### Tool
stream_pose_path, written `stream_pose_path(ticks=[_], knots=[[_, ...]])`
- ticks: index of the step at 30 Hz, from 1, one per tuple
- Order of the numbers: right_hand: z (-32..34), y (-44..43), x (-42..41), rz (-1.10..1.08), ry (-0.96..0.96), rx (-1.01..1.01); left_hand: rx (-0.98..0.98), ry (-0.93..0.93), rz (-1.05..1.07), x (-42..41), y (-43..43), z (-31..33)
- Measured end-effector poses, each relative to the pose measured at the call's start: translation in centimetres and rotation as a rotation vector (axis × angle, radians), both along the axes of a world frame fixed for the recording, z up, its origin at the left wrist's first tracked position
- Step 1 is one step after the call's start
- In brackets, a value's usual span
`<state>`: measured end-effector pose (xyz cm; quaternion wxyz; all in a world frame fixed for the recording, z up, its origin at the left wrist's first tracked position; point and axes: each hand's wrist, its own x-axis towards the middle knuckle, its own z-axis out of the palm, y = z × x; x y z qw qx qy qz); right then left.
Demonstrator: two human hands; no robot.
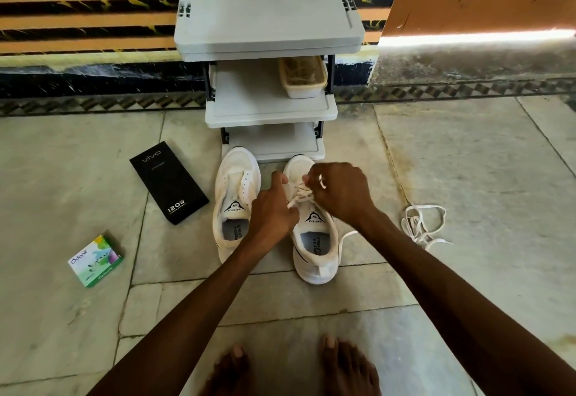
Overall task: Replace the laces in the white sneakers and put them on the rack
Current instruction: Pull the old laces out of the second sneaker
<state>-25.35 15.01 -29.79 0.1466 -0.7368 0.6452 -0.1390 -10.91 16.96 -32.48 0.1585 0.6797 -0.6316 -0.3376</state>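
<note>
Both hands are working over the right sneaker [315, 241]. The right hand [340, 190] is pinching a strand of the lace [300, 193] above the eyelets. The left hand [274, 206] is gripping another strand at the tongue. The left sneaker [236, 177] is sitting just left of the left hand. A black box [170, 186] and a green box [95, 261] are lying further left. A loose lace [421, 224] is lying well right of the right hand. The rack [270, 105] is standing just beyond both hands.

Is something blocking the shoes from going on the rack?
Nothing visible does. The white sneakers stand on the floor before the rack. Its middle shelf is bare on the left; a basket sits on the right.
</note>
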Motion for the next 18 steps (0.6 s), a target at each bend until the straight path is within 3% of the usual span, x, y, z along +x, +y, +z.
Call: stream_pose_path(ticks=[2, 3, 5, 8, 10, 12, 13, 14, 16, 18], knots=[[-0.5, 0.6, 0.7, 0.084, 0.315, 0.060, 0.002, -0.001, 0.001, 0.0, -0.1, 0.0], [-0.9, 0.8, 0.8, 0.081, 0.370, 0.090, 0.003, -0.002, 0.002, 0.0, -0.1, 0.0], [-1.0, 0.8, 0.7, 0.029, 0.279, 0.119, 0.007, -0.007, 0.006, 0.0, -0.1, -0.1], [-1.4, 0.0, -0.5, -0.250, -0.264, 0.107, 0.006, 0.003, 0.007, 0.1, 0.0, -0.1], [-1.3, -0.3, -1.5, -0.500, -0.775, 0.118, 0.003, -0.006, 0.004, 0.1, 0.1, -0.1], [-1.0, -0.6, -2.4, -0.690, -1.351, 0.263, 0.010, -0.031, -0.012, 0.1, 0.0, -0.1], [-1.1, -0.8, -3.0, -0.734, -1.551, 0.347, 0.017, -0.042, -0.028, 0.1, 0.0, -0.2], [-1.0, -0.8, -3.6, -0.739, -1.599, 0.399, 0.023, -0.051, -0.054, 0.0, 0.0, -0.2], [-1.2, -0.7, -4.2, -0.659, -1.321, 0.405, 0.031, -0.074, -0.125, -0.1, 0.0, -0.1], [-1.9, -0.3, -4.4, -0.521, -0.708, 0.365, 0.038, -0.087, -0.188, -0.2, 0.0, -0.1]])
